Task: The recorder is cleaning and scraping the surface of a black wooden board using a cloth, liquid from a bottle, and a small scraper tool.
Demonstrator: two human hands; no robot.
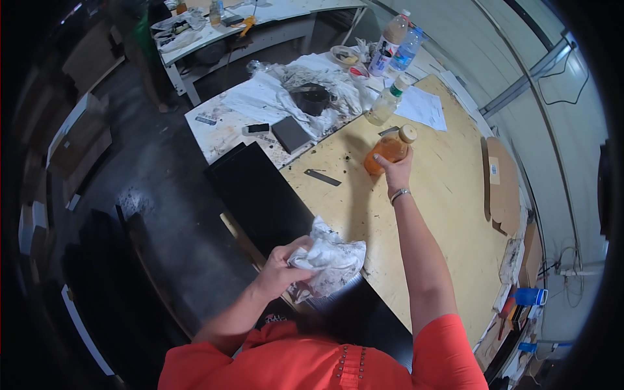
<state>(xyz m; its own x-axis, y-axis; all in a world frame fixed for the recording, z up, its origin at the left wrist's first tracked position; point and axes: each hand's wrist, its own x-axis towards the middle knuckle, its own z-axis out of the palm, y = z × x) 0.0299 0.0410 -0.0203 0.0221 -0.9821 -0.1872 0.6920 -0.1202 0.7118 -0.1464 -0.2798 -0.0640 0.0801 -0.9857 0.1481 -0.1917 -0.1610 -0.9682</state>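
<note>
"Holding the orange bottle (382, 155) in your right grip (398, 170), you have its body wrapped by your fingers and its pale cap uppermost. Where is it?"

"Over the far part of the yellow-topped bench (448, 214), with your right arm stretched out. You can't tell from this view whether its base touches the surface."

"And your left grip (281, 268)?"

"Pinched on a crumpled white cloth (333, 257) with dark smudges, close to your body. You have it over the long black panel (257, 192), which runs along the bench's left edge; whether the cloth touches it is unclear."

"What lies near your bottle?"

"Just beyond it you have a green-necked bottle (385, 109) of pale yellow liquid, near some white paper (422, 107). Between bottle and panel, a small flat metal strip (323, 177) lies on the bench. Farther left, you'll see a dark block (291, 134)."
</note>
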